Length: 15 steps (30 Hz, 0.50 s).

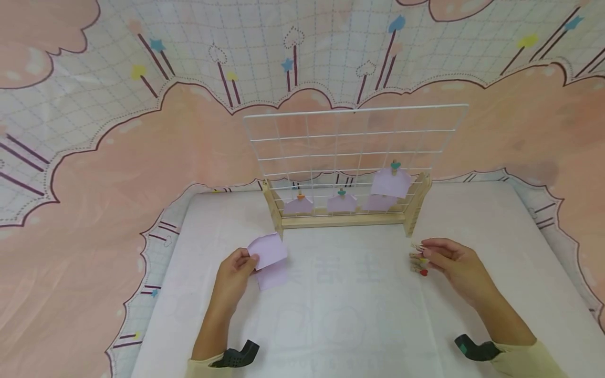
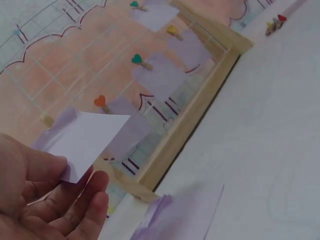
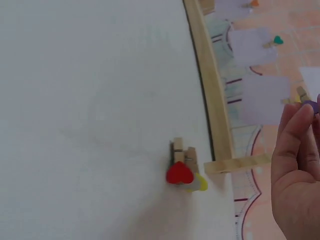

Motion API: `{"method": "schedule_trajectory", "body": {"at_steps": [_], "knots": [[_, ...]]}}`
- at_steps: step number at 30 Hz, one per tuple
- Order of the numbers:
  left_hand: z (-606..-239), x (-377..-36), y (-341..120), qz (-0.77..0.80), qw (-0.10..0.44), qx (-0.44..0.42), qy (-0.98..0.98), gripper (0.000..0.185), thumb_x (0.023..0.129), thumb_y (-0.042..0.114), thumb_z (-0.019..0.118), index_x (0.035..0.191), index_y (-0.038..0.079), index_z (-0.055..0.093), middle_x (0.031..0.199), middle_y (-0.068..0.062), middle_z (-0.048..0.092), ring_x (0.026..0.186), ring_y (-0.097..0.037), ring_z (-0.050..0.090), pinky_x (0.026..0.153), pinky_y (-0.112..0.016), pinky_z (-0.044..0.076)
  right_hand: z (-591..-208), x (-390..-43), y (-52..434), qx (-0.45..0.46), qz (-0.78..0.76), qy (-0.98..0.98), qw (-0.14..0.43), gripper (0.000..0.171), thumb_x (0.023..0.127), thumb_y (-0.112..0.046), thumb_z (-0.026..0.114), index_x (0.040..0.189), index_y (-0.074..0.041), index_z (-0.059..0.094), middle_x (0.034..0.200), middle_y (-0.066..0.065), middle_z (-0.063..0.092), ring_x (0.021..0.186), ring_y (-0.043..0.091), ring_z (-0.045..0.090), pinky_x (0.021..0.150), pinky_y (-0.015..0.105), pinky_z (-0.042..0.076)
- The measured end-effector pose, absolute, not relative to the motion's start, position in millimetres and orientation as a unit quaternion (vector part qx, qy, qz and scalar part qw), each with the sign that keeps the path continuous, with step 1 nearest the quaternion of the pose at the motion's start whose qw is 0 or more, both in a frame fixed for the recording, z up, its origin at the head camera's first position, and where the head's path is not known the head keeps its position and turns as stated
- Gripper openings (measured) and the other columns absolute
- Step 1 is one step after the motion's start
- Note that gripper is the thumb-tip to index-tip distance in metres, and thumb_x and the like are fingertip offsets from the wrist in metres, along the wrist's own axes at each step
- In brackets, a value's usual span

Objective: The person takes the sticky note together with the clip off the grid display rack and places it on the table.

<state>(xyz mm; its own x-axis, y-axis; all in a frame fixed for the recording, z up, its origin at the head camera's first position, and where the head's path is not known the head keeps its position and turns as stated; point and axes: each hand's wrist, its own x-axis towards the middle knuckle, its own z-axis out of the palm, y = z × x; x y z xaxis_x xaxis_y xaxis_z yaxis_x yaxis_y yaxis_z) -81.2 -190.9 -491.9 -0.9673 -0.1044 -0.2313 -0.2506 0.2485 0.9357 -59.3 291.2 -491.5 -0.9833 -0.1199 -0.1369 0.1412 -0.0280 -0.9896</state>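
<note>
At the left, the left hand [image 1: 235,274] holds a pale purple sheet [image 1: 268,251] between thumb and fingers, above the bench [image 1: 340,315]; the sheet is thin and bends slightly, with a darker strip along one edge. Just beside and under it, a loose sheet [image 1: 274,277] of the same colour lies on the bench, one edge curled up.

In the far middle stands a rack [image 1: 345,222] with white wire grid and pale wooden base. From left to right, it carries a sheet [image 1: 299,206] with an orange heart clip [image 1: 300,196], one [image 1: 342,203] with a green heart clip [image 1: 341,193], a low one [image 2: 192,50] with a yellow heart clip [image 2: 173,31], and a higher one [image 1: 391,185], overlapping it, with another green heart clip [image 1: 395,166].

At the right, small wooden clips with a red heart [image 3: 180,173] and a yellow heart [image 3: 202,182] lie close together on the bench. Near them, the right hand [image 1: 456,265] pinches a wooden clip [image 3: 303,94] with a purple heart, its fingertips narrow together.
</note>
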Motion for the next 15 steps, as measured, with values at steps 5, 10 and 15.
{"method": "schedule_trajectory", "body": {"at_steps": [5,10,15], "knots": [[-498.4,-74.8,-199.0,0.593,0.063,-0.125,0.793,0.017,0.103,0.010,0.059,0.111,-0.004,0.061,0.105,-0.015,0.067,0.098,-0.018,0.064,0.086,-0.020,0.056,-499.3,-50.9,294.7,0.035,-0.660,0.744,0.096,0.034,0.100,-0.015,0.067,0.126,0.007,0.064,0.111,-0.013,0.073,0.099,-0.001,0.068,0.085,0.016,0.057],[-503.6,-70.9,-206.1,0.586,0.067,-0.128,0.798,0.019,0.104,0.012,0.058,0.113,-0.004,0.061,0.108,-0.017,0.068,0.097,-0.015,0.064,0.086,-0.021,0.056,-506.0,-45.7,298.4,0.062,-0.595,0.794,0.108,0.046,0.098,-0.029,0.070,0.128,0.006,0.064,0.114,-0.007,0.072,0.101,-0.003,0.067,0.086,0.015,0.056],[-510.1,-67.8,-211.5,0.595,0.074,-0.135,0.789,0.019,0.103,0.009,0.058,0.114,-0.006,0.059,0.109,-0.016,0.068,0.095,-0.011,0.064,0.084,-0.021,0.057,-513.2,-39.5,302.9,0.075,-0.565,0.812,0.127,0.046,0.097,-0.035,0.070,0.127,0.000,0.067,0.116,-0.001,0.074,0.101,-0.004,0.068,0.085,0.015,0.056]]}}
